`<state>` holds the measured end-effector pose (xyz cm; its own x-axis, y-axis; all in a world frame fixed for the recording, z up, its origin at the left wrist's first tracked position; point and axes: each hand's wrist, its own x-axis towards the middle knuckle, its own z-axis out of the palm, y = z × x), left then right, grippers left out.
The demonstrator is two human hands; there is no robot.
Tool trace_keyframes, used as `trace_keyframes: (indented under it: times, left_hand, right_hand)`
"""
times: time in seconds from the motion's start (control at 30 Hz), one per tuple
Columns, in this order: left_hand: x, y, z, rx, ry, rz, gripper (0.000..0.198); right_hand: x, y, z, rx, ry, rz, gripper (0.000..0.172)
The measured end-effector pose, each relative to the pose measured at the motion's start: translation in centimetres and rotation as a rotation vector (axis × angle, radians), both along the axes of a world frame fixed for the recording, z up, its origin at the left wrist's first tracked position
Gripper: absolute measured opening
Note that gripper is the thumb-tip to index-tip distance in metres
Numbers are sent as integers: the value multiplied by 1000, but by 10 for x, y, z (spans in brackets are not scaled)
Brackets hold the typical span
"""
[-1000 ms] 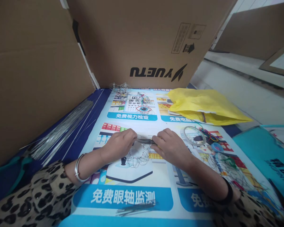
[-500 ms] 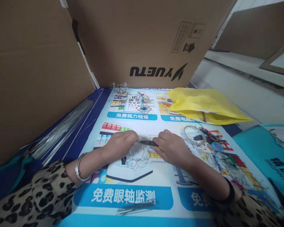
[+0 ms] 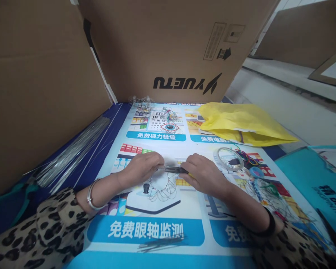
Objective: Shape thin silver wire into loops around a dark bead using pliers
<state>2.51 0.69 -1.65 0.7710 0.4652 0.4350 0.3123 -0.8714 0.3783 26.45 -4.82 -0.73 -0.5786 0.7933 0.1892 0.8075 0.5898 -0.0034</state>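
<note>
My left hand [image 3: 142,169] pinches the upper left part of a looped wire piece [image 3: 164,190], a ring of thin petal-like loops hanging over the printed sheet. From the right, my right hand [image 3: 203,172] is closed round black-nosed pliers [image 3: 175,170], whose handle shows a bit of yellow. The pliers' tips point left and reach the wire beside my left fingertips. Whether the jaws grip the wire is too small to tell. Below, a small pile of short dark wires [image 3: 161,243] lies on the sheet.
Long straight wires [image 3: 78,149] lie at the left. Tangled wire pieces [image 3: 168,114] sit at the back, before a cardboard box [image 3: 168,45]. A yellow bag [image 3: 249,123], a clear ring-shaped coil [image 3: 220,158], a blue roll [image 3: 257,172] and coloured wires [image 3: 271,190] are at the right.
My left hand has shifted slightly, its fingers a little lower at the wire. The pliers now lie more level, and the looped wire piece has turned a little.
</note>
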Motion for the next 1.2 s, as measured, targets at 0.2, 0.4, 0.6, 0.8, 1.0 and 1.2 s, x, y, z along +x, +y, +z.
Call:
trace_keyframes:
  times: [0.2,0.4,0.6,0.8,1.0,1.2]
  left_hand:
    - [-1,1,3,-86,-80,-63,12]
    - [-1,0,4,-81,-87,-90,13]
    - [0,0,4,-66,-82,-89,13]
    - [0,0,5,-84,-67,-68,14]
    - [1,-2,6,-89,-19,-8,12]
    - [0,-3,5,2,12,80,11]
  right_hand:
    - [0,-2,1,-19,32,25,31]
    - [0,-3,1,-12,37,42,34]
    - [1,-2,-1,3,25,53,34]
    - [1,-3,-4,62,8,50,32]
    - [-1,-2,-4,119,-70,9,28]
    - [-3,1,-2,146,-84,-66,22]
